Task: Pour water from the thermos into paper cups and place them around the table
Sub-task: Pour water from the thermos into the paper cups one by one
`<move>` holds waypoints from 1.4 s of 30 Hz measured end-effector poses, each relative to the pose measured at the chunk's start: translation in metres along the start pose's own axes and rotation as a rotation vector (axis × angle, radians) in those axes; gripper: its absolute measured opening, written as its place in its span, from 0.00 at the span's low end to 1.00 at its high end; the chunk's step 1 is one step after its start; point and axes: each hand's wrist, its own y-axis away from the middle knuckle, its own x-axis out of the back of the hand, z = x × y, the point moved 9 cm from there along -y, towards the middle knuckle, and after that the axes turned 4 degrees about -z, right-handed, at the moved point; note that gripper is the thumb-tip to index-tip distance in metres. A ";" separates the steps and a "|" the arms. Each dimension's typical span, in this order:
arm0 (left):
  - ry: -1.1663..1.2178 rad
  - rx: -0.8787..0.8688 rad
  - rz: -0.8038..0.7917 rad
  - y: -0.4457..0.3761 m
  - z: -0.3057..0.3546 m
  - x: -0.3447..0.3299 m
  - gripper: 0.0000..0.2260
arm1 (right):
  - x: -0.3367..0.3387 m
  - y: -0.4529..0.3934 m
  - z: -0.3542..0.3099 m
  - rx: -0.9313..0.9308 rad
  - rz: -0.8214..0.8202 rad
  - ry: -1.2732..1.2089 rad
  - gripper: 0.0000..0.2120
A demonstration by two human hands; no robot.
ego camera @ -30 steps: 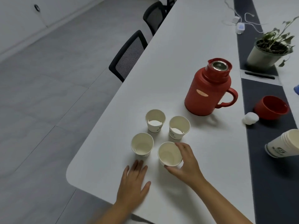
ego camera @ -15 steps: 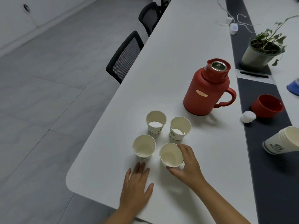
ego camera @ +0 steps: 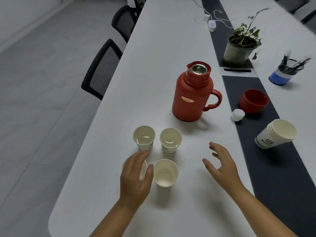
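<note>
Grey floor and two black chairs [ego camera: 102, 69] sit to the left of a long white surface [ego camera: 162, 40] with a dark strip [ego camera: 273, 168] running down its right part. A red thermos [ego camera: 192, 94] stands upright in the middle with its top off and its handle to the right. Just in front of it are four paper cups in a small bunch: the back left cup [ego camera: 144, 137], the back right cup [ego camera: 170, 140], the front right cup [ego camera: 165, 172] and the front left cup [ego camera: 143, 169]. The left hand [ego camera: 135, 177] curls around the front left cup and hides most of it, so I cannot tell if the grip is tight on it. The right hand [ego camera: 220, 165] is off to the right of the cups with fingers spread apart and nothing in it. On the dark strip lie a red lid [ego camera: 253, 100], a small white stopper [ego camera: 237, 114] and a tipped stack of cups [ego camera: 277, 134]. Farther back stand a potted plant [ego camera: 241, 47] and a blue pen holder [ego camera: 282, 74].
</note>
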 end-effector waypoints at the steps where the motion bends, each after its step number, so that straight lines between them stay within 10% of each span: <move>1: 0.019 0.027 -0.025 -0.020 -0.001 -0.010 0.17 | 0.009 -0.013 0.000 -0.004 0.040 -0.004 0.23; 9: 0.060 0.258 -0.343 -0.162 -0.031 -0.123 0.33 | 0.052 -0.149 0.017 -0.101 0.165 -0.102 0.26; 13: -0.026 0.292 -0.499 -0.205 -0.053 -0.166 0.46 | 0.044 -0.201 0.037 -0.187 0.093 -0.214 0.07; 18: 0.325 0.290 -0.579 -0.231 -0.050 -0.192 0.40 | 0.042 -0.225 0.056 -0.205 0.115 -0.283 0.19; 42: 0.630 0.343 -0.419 -0.067 0.073 -0.105 0.46 | 0.130 -0.013 -0.051 0.029 0.232 -0.090 0.08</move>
